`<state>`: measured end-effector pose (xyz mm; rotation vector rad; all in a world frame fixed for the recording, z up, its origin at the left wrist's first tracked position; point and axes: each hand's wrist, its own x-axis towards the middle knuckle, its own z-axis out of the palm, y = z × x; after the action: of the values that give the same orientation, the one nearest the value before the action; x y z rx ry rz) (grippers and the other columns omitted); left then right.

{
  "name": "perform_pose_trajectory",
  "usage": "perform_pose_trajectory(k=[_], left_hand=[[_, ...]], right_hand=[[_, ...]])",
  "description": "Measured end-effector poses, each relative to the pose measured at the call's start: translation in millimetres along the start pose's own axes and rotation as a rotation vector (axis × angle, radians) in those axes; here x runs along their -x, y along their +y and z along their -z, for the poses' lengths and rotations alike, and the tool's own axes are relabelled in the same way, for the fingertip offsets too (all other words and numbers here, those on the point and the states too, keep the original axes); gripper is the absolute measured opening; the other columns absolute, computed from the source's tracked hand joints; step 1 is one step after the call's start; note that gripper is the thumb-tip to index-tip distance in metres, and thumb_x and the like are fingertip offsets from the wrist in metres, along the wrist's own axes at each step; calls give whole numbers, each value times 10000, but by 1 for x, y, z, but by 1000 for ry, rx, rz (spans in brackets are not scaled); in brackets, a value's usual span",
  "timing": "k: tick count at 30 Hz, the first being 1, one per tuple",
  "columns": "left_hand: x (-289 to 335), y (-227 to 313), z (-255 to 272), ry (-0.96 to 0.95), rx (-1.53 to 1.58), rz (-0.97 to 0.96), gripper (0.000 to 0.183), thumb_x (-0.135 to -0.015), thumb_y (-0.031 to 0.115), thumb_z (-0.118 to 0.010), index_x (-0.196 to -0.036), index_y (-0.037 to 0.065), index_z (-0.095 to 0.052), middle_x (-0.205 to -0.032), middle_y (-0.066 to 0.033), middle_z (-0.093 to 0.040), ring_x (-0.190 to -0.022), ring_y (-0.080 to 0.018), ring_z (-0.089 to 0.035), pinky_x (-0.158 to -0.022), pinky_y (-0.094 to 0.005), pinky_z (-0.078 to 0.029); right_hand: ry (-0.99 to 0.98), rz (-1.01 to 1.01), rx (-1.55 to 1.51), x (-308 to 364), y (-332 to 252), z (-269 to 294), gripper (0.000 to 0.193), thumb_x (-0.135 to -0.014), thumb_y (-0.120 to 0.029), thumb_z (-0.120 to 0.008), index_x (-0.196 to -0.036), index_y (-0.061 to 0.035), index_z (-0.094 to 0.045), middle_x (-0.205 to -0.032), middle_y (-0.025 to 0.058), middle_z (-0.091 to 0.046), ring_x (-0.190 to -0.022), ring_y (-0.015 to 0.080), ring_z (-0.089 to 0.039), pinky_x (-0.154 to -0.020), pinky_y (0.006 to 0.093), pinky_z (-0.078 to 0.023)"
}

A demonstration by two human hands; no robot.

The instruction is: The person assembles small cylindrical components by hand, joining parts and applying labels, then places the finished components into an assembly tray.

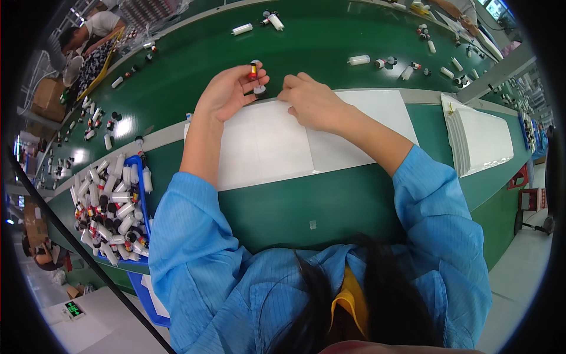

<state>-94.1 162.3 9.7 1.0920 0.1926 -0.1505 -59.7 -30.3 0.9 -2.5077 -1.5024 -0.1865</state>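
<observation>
Over the far edge of the white sheets, my left hand (227, 91) pinches a small red-and-yellow battery-like part (253, 73) between thumb and fingers. A dark round cap with a pale top (260, 91) hangs just below it, seemingly joined by a thin wire. To the right, my right hand (315, 101) is closed, its fingers curled and pressed together toward the part but apart from it. Whatever those fingertips hold, if anything, is hidden. Beneath both hands lie flat white sheets (268, 147) on the green table.
On the left, a blue tray (143, 200) is heaped with white tubes and red-and-black parts. Loose tubes (359, 60) are scattered along the green belt (306, 41) beyond. A stack of white packing sheets (480, 138) lies at right. Another person (94, 32) works at far left.
</observation>
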Motion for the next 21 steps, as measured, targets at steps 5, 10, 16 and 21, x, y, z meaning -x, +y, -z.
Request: perform_pose_trajectory(k=[5, 10, 16, 21], left_hand=[[3, -12, -9, -11, -142, -181, 257, -883, 163, -469, -1094, 18, -493, -955, -69, -559, -929, -151, -533, -834, -297, -419], [-4, -17, -5, -22, -119, -235, 260, -895, 176, -462, -1107, 27, -487, -960, -66, -553, -925, -150, -530, -838, -306, -409], [3, -19, -19, 8, 10, -281, 274, -892, 222, -473, -1097, 40, -494, -945, -70, -560, -911, -188, -530, -839, -338, -406], [-15, -48, -1, -77, 184, -348, 206, -885, 177, -485, -1042, 44, -500, -831, -58, -547, -781, -158, -539, -725, -293, -448]], right_hand=[[-77, 90, 86, -7, -4, 11, 131, -644, 17, -575, -767, 13, -620, -858, 123, -557, -902, 266, -495, -713, 359, -495], [-145, 40, 11, -16, 2, 7, 111, -670, -2, -554, -758, 18, -619, -863, 136, -587, -896, 268, -527, -699, 368, -503], [-92, 37, 98, -18, -7, 10, 60, -606, 15, -574, -662, 0, -588, -785, 105, -582, -826, 270, -533, -663, 357, -491], [-47, 20, 142, -13, -8, 2, 50, -613, -9, -587, -662, -12, -594, -765, 122, -591, -810, 280, -545, -680, 363, -485]])
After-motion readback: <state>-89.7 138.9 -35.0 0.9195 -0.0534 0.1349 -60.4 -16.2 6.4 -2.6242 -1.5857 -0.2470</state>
